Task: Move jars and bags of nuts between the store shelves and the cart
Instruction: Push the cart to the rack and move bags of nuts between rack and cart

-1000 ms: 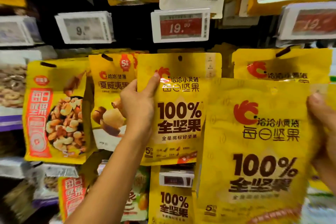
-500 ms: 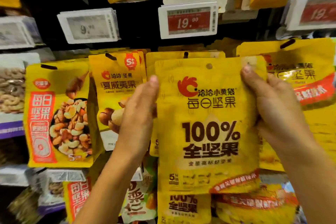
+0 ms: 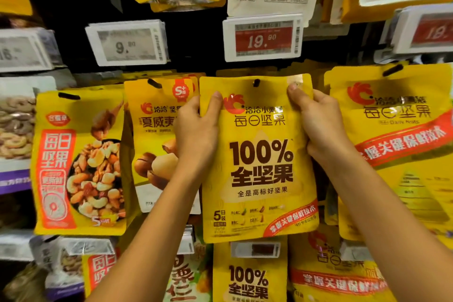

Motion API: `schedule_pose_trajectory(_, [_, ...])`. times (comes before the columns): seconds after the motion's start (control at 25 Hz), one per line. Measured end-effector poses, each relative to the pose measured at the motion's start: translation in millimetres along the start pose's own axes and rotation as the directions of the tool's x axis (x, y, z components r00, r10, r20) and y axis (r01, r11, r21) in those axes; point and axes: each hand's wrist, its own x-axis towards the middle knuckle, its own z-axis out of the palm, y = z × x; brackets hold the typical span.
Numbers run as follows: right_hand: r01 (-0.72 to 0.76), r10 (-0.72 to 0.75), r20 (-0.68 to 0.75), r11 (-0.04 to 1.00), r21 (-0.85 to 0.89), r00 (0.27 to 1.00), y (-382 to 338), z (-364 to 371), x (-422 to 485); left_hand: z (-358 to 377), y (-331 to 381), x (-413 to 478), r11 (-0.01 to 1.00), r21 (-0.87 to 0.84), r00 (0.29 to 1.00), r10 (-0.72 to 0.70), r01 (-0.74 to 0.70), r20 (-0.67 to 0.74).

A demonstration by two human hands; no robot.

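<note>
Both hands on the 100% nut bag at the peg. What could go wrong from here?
1. The 100% nut bag has its hang hole right at the peg; a slight misalignment and it may miss or tear.
2. The left hand and right hand only pinch its top corners, so it may slip.
3. The left hand overlaps the macadamia bag and might knock it.

The yellow bag (image 3: 259, 159) in the middle reads "100% 全坚果", with "每日坚果" above that and "全是高标好坚果" below. Low on its left corner stands "5日装". The red price tag (image 3: 263, 38) above it says "19.90"; the grey price tag (image 3: 127, 43) to its left says "9." and small digits I can't make out. The macadamia bag (image 3: 157, 144) carries an "S+" badge. The right-hand bag (image 3: 397, 144) shows "Daily Nuts".
</note>
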Motion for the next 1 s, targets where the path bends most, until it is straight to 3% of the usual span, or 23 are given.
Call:
schedule_pose_trajectory(0.12, [0.026,-0.027,-0.022,0.998,-0.064,0.999,10.1,2.8,4.0,5.5,-9.5,3.4,0.993,0.115,0.998,0.043,-0.039,-0.037])
schedule_pose_trajectory(0.2, [0.178,-0.202,-0.079,0.955,-0.236,0.976,19.5,2.7,-1.9,7.8,-18.0,-7.7,0.963,0.235,0.981,0.163,-0.134,-0.107])
schedule_pose_trajectory(0.24, [0.311,-0.374,-0.103,0.871,-0.381,0.922,25.2,1.7,-11.2,7.6,-24.9,-17.9,0.910,0.352,0.953,0.277,-0.219,-0.122])
schedule_pose_trajectory(0.28, [0.455,-0.575,-0.073,0.713,-0.534,0.815,33.4,0.0,-21.6,6.3,-33.9,-30.0,0.812,0.484,0.909,0.411,-0.328,-0.074])
schedule_pose_trajectory(0.32, [0.556,-0.735,0.036,0.479,-0.679,0.677,45.3,-2.6,-32.5,4.0,-46.1,-43.1,0.684,0.580,0.851,0.525,-0.443,0.031])
schedule_pose_trajectory(0.4, [0.636,-0.808,0.363,0.019,-0.771,0.464,73.7,-9.8,-53.4,-0.7,-70.1,-64.4,0.521,0.617,0.772,0.587,-0.590,0.244])
schedule_pose_trajectory(0.44, [0.657,-0.762,0.468,-0.073,-0.750,0.449,86.1,-12.8,-59.0,-1.6,-81.1,-68.6,0.503,0.619,0.772,0.561,-0.604,0.299])
schedule_pose_trajectory(0.52, [0.674,-0.677,0.526,-0.060,-0.736,0.515,100.0,-16.0,-57.9,2.0,-94.6,-67.3,0.513,0.640,0.807,0.493,-0.572,0.327])
schedule_pose_trajectory(0.68, [0.575,-0.597,0.500,-0.077,-0.814,0.627,95.4,-12.7,-47.8,16.5,-95.4,-58.6,0.532,0.669,0.849,0.415,-0.518,0.327])
schedule_pose_trajectory(0.76, [0.580,-0.606,0.492,-0.062,-0.812,0.625,92.7,-12.3,-50.1,16.7,-89.2,-61.5,0.516,0.686,0.852,0.401,-0.513,0.336])
schedule_pose_trajectory(0.88, [0.636,-0.649,0.449,0.072,-0.768,0.615,89.2,-9.7,-65.6,0.0,-76.6,-81.9,0.458,0.700,0.819,0.462,-0.548,0.339])
schedule_pose_trajectory(1.0, [0.797,-0.697,0.512,0.143,-0.587,0.503,91.6,9.6,-95.2,-37.8,-78.0,-112.6,0.537,0.670,0.843,0.464,-0.513,0.273])
